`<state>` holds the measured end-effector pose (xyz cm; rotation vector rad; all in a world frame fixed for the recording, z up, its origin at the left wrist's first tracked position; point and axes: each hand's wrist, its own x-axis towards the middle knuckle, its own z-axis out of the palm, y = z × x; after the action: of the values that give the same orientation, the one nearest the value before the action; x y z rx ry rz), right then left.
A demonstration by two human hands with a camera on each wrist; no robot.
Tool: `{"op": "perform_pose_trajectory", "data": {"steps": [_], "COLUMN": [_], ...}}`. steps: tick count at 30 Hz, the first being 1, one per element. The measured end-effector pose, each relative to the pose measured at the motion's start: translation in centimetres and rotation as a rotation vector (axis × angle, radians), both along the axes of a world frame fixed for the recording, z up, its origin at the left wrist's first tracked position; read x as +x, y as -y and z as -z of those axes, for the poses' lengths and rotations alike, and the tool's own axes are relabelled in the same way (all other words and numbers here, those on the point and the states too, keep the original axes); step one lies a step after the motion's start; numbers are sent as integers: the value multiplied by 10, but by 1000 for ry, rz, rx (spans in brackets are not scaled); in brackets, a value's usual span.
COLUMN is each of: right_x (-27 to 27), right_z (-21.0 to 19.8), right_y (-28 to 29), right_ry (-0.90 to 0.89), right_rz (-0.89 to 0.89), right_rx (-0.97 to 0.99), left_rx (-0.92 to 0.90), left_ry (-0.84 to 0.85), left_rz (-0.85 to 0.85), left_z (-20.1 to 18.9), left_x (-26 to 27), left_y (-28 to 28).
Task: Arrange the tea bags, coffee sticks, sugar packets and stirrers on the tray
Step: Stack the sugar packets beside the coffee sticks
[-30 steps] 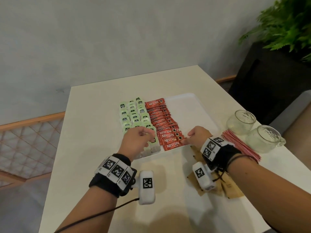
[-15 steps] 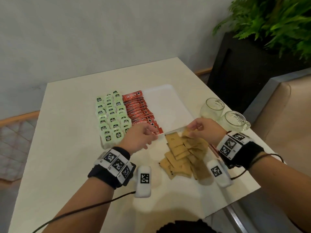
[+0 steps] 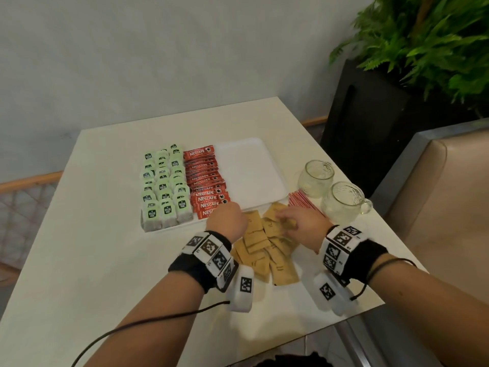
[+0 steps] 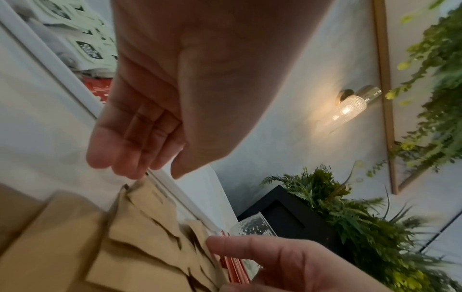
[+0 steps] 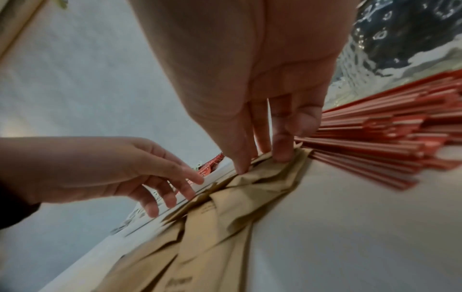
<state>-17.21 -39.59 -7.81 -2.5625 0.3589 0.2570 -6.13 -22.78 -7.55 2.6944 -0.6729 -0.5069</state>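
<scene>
Brown sugar packets (image 3: 267,247) heaped on table (image 3: 92,247) just near of white tray (image 3: 251,170). Right hand (image 3: 304,226) palm down, fingertips (image 5: 282,156) pressing far packets, nearly straight. Left hand (image 3: 227,221) hovers above heap's left edge, fingers (image 4: 130,150) loosely curled, holding nothing. Packets flat paper, crinkled.

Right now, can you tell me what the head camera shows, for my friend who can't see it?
Two hands reach into a loose pile of brown sugar packets on a white table: the right hand touches them, the left hand hovers. Behind, a white tray holds rows of green tea bags and red Nescafe coffee sticks; red stirrers and two glass mugs sit beside it.
</scene>
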Motion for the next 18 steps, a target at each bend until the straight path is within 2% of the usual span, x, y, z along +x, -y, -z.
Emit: {"op": "perform_pose_trajectory", "data": {"steps": [4, 9, 18], "right_x": [-8, 6, 33], "right_z": [4, 6, 4], "right_y": [3, 6, 6], "right_ry": [11, 29, -171], "right_rz": [-67, 89, 141], "right_rx": [-9, 22, -56], "left_rx": [136, 255, 232], "left_ry": [8, 127, 103], "left_rz": [-14, 26, 45], "left_z": [-4, -5, -5], "left_x": [-6, -12, -9], "left_y": [11, 24, 24]}}
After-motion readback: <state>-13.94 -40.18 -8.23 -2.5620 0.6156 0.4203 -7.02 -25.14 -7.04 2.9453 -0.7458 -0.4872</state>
